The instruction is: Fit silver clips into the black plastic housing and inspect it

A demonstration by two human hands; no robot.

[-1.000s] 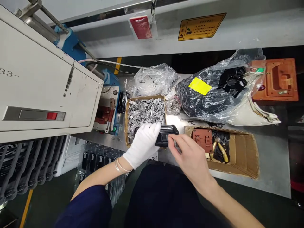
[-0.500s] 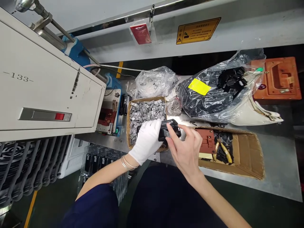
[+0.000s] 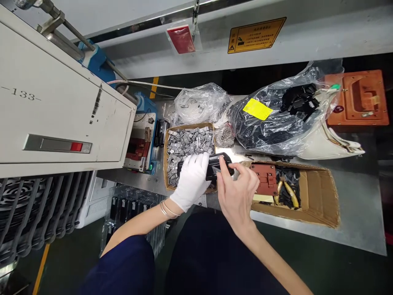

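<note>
My left hand (image 3: 192,180), in a white glove, grips a black plastic housing (image 3: 218,164) just above the table's front edge. My bare right hand (image 3: 238,192) rests against the housing's right side, with the index finger and thumb pressing on its face. Whether a small part sits under those fingertips cannot be told. Directly behind the housing is a cardboard box of small grey metal clips (image 3: 187,145).
An open cardboard box (image 3: 319,205) to the right holds a red-brown fixture (image 3: 266,178) and yellow-handled pliers (image 3: 287,190). Behind are a clear bag of clips (image 3: 199,102), a bag of black parts (image 3: 276,119), and an orange mould (image 3: 359,98). A grey cabinet (image 3: 55,110) and blue fixture (image 3: 143,139) stand left.
My right hand has moved left onto the black housing and now presses on it. The gloved left hand keeps its grip, and the housing has shifted slightly up and right.
</note>
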